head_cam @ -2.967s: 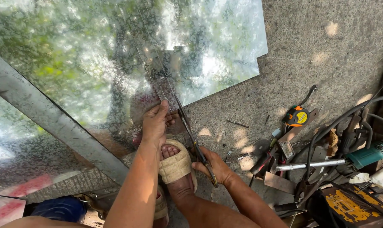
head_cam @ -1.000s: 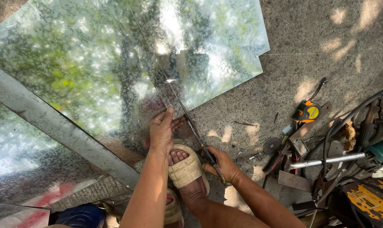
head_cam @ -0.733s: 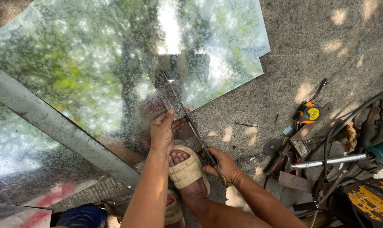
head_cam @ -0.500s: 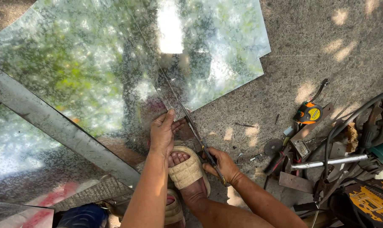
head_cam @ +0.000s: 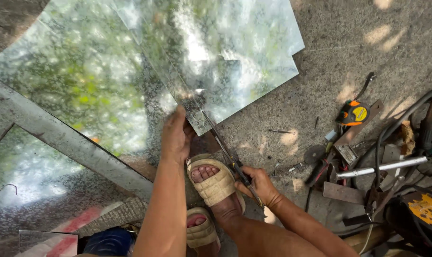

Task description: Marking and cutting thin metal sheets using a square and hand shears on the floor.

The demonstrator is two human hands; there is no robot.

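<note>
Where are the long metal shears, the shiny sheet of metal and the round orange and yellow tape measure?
long metal shears (head_cam: pixel 224 147), head view, on the blades.
shiny sheet of metal (head_cam: pixel 130 71), head view, on its reflective face.
round orange and yellow tape measure (head_cam: pixel 354 113), head view, on its case.

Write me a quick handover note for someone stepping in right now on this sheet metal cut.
Left hand: flat on the shiny metal sheet, pressing it down beside the cut.
Right hand: gripping the handles of the tin snips, blades in the sheet's near edge.
A sandalled foot rests just below the sheet's edge.
Done: a cut is started from the near edge.
Left: the sheet beyond the blades is uncut.
</note>
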